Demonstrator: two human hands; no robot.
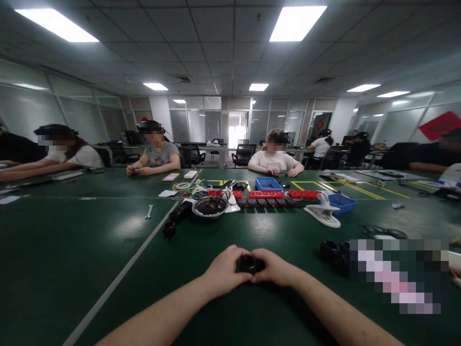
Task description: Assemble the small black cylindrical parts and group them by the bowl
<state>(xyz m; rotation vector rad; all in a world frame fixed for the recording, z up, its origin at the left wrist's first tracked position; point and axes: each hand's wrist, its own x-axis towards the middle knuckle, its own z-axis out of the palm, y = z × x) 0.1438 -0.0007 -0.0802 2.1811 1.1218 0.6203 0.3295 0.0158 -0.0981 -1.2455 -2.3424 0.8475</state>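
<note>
Both my hands meet around a small black round part (248, 263) with a hollow, ring-like top, just above or on the green table (201, 317); I cannot tell if it touches. My left hand (225, 270) grips it from the left, thumb and fingers curled round. From the right, my right hand (275, 269) closes on the same part, the fingertips of both hands nearly touching. Much of the part is hidden behind my fingers. Similar-looking black round parts (333, 254) lie to the right, and another black knobbed part (169, 230) sits to the left.
Ahead are a metal bowl (210, 207) with cables, red trays (265, 194), a blue bin (268, 183), another blue bin (342, 203) and a white clip-like stand (324, 214). A wrench (149, 211) lies left. Co-workers sit across the table. A pale strip (122, 274) crosses the tabletop.
</note>
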